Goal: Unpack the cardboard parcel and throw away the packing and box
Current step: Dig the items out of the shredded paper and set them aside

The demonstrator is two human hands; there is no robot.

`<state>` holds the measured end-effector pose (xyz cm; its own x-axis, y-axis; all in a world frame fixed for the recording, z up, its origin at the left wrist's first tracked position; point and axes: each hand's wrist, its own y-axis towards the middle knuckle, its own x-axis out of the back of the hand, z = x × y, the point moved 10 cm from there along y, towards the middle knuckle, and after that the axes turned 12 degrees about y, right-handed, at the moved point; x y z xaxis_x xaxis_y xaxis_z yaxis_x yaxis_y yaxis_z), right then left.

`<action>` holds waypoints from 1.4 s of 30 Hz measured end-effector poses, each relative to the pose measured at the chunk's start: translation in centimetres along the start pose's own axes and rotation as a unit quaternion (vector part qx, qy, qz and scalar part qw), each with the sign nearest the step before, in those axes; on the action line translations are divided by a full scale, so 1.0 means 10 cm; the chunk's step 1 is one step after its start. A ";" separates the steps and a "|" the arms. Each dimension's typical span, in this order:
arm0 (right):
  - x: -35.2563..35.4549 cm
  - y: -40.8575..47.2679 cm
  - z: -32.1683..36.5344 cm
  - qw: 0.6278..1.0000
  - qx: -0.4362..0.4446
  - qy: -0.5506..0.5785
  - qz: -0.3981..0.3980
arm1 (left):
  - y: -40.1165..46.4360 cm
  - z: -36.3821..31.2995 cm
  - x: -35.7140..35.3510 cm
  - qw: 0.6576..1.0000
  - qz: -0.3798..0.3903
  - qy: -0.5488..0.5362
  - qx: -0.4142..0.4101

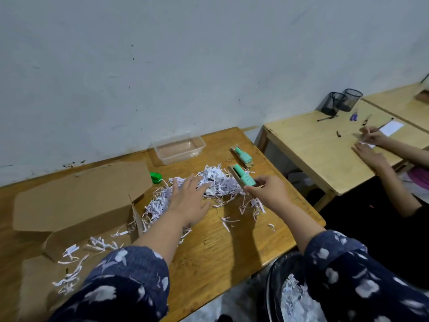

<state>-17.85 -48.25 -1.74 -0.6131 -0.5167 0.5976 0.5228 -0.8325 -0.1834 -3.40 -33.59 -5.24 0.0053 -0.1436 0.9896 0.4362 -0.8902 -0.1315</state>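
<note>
An opened cardboard box point(76, 201) lies flat on the left of the wooden table point(220, 240), with paper shreds on its flaps. A heap of white shredded paper point(220, 182) covers the table's middle. My left hand point(189, 201) rests flat on the heap, fingers straight. My right hand point(267, 191) pinches a mint-green bottle in a cardboard sleeve point(242, 176) at the heap's right edge. A second mint-green bottle in its sleeve point(242, 155) lies further back on the table.
A clear plastic tub point(177, 148) stands near the wall. A green tape roll point(156, 177) sits beside the box lid. A black bin point(290, 296) holding shreds stands below the table's front corner. Another person's hands point(369, 145) work at the neighbouring desk, right.
</note>
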 end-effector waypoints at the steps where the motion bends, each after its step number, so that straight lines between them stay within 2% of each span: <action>1: 0.04 0.07 -0.01 1.000 -0.004 -0.009 -0.008 | 0.06 -0.09 -0.02 1.000 0.011 -0.009 -0.007; 8: 0.36 0.66 -0.16 0.996 -0.019 -0.035 -0.086 | 0.54 -0.54 -0.06 1.000 0.004 -0.020 -0.024; 13: 0.44 1.16 -0.23 0.995 -0.012 -0.015 -0.100 | 0.91 -0.77 -0.12 0.998 0.014 -0.049 -0.029; 24: 0.07 1.80 -0.47 0.997 -0.048 -0.042 -0.045 | 1.04 -0.80 -0.33 0.999 0.004 0.037 -0.007; 31: 0.08 1.79 -0.46 0.999 -0.033 -0.024 -0.028 | 1.04 -0.81 -0.31 0.999 0.001 0.033 -0.003; 36: 0.19 1.50 -0.37 0.994 0.038 -0.061 -0.079 | 0.89 -0.71 -0.09 0.998 -0.056 -0.011 -0.004; 39: 0.15 1.22 -0.30 0.990 0.082 -0.069 -0.094 | 0.74 -0.54 0.02 0.996 -0.085 -0.023 0.021; 42: -0.02 0.95 -0.26 0.990 0.111 -0.056 -0.058 | 0.54 -0.27 0.02 0.993 -0.083 -0.027 0.082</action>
<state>-14.33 -56.56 -5.65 -0.6136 -0.3835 0.6902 0.5775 -0.8141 0.0611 -3.43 -39.58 -5.94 -0.0323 0.0267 0.9991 0.5751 -0.8171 0.0404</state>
